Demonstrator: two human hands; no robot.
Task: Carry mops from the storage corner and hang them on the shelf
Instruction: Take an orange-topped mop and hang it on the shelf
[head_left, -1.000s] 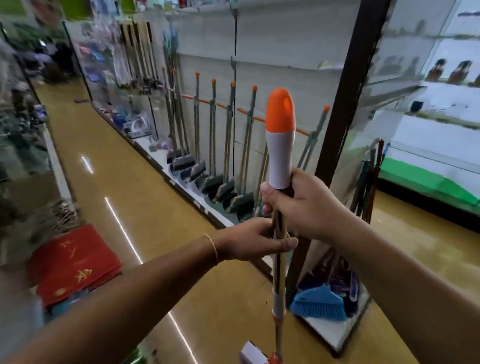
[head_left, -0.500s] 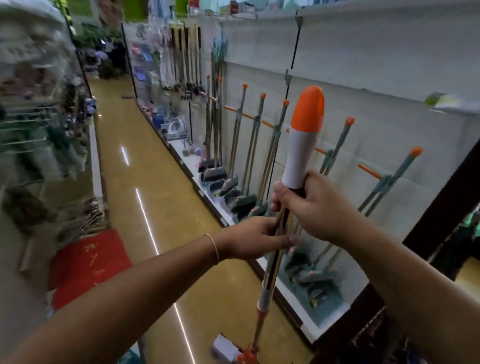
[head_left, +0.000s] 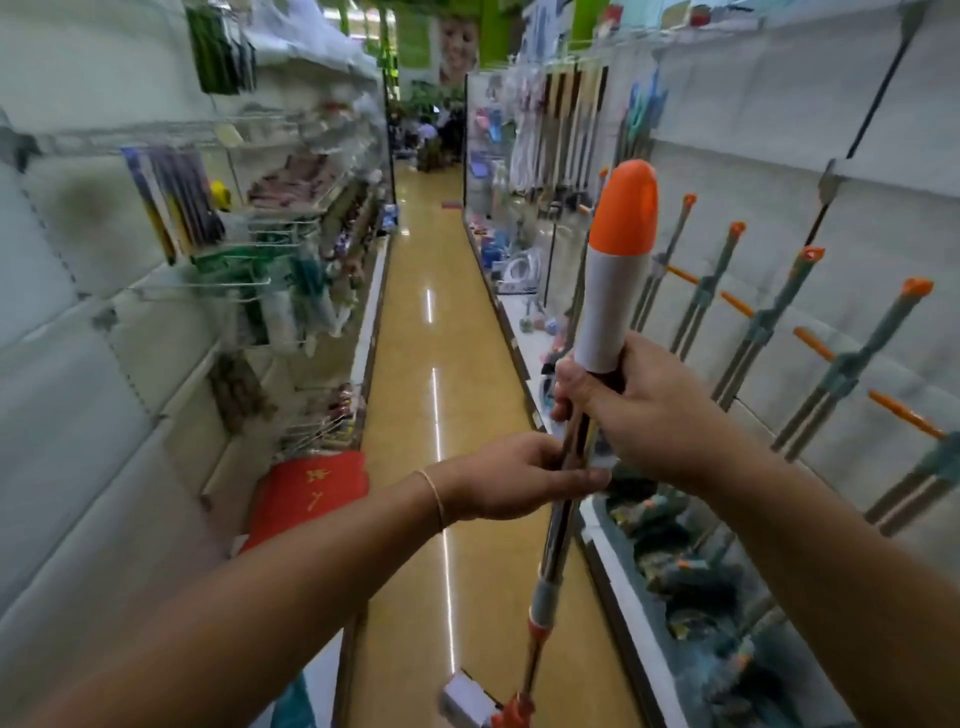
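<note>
Two hands on one mop, aisle running far down the middle. Far left: left shelving (head_left: 171, 291) with hanging packaged goods, mostly blurred; a red mat (head_left: 311, 493) lies at its foot on the yellow floor (head_left: 415, 364). Left hand (head_left: 511, 475) sits lower on the mop (head_left: 563, 512), fingers and thumb curled round the metal shaft, thin band on the wrist. Mop is held near upright, tilted slightly right at the top, in the near centre of the aisle; white grip with orange cap (head_left: 626, 205) points up, grey and orange collar lower on the shaft, head near the floor at the bottom edge, partly cut off. Right hand (head_left: 636, 410) grips the shaft just under the white grip, fingers wrapped tight, directly above the left hand and just apart from it. Right of that: right shelf (head_left: 779, 171), white back panel, with a row of hung mops (head_left: 763, 322), grey-green handles with orange tips leaning against an orange rail (head_left: 815, 345); their heads rest on the low base ledge, blurred. Held mop is near the shelf, not touching it.
</note>
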